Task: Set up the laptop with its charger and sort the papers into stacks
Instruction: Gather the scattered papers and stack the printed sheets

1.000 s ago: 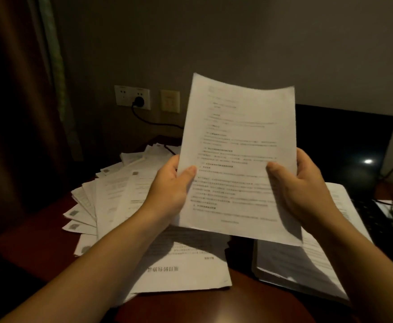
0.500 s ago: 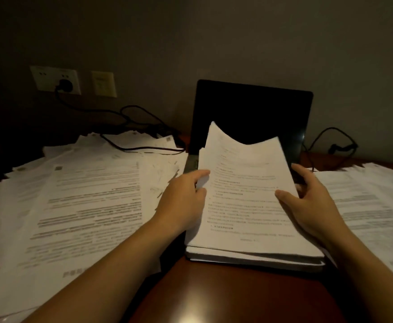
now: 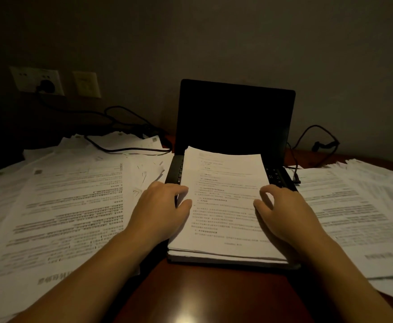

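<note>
Both stack [image 3: 223, 213] edges touch left hand [image 3: 160, 208], right hand [image 3: 286, 212].

A plain, dull grey-brown wall [image 3: 214, 38] fills the upper half of the view, unlit and darkening toward the left edge. Low on it, at the left, sit two pale plates side by side – a wide socket plate [image 3: 25, 76] and a smaller square plate [image 3: 87, 84]. Below, the bench [image 3: 214, 290] is polished reddish-brown wood. The room is dim – one soft patch of glare [image 3: 186, 317] shines on the wood at the near edge.
</note>
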`<state>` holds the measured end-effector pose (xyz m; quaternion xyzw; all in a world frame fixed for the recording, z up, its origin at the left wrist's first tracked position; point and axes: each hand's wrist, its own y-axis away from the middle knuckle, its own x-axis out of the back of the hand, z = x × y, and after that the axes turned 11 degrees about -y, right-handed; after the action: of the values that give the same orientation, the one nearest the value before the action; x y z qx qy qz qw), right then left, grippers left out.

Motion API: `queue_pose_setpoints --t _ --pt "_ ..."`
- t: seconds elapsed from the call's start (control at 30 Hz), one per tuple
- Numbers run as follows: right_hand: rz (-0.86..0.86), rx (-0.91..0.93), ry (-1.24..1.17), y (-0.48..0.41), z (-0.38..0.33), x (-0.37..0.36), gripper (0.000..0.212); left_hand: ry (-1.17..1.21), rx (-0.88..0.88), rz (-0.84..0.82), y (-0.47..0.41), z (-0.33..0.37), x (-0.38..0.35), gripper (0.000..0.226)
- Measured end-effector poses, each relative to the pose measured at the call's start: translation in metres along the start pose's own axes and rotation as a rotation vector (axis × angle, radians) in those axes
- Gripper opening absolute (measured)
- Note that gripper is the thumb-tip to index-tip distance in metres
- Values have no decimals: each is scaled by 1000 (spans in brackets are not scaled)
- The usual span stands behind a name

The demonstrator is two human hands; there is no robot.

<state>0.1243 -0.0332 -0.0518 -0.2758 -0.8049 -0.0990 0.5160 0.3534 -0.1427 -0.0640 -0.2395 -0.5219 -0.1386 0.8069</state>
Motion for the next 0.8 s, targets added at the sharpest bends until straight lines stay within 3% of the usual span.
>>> queue_pose_setpoints --t 0.13,0.37,0.63,0.8 --pt "-5 -18 104 7 -6 3 47 -40 1 1 0 1 1 36" --pt "-26 190 102 12 -39 -7 55 -279 16 -145 10 -14 13 63" --pt "-56 468 23 7 -127 -50 43 -362 251 -216 37 -103 51 67" --pt "-157 460 -62 13 -195 -81 50 -368 404 -210 59 -161 78 85"
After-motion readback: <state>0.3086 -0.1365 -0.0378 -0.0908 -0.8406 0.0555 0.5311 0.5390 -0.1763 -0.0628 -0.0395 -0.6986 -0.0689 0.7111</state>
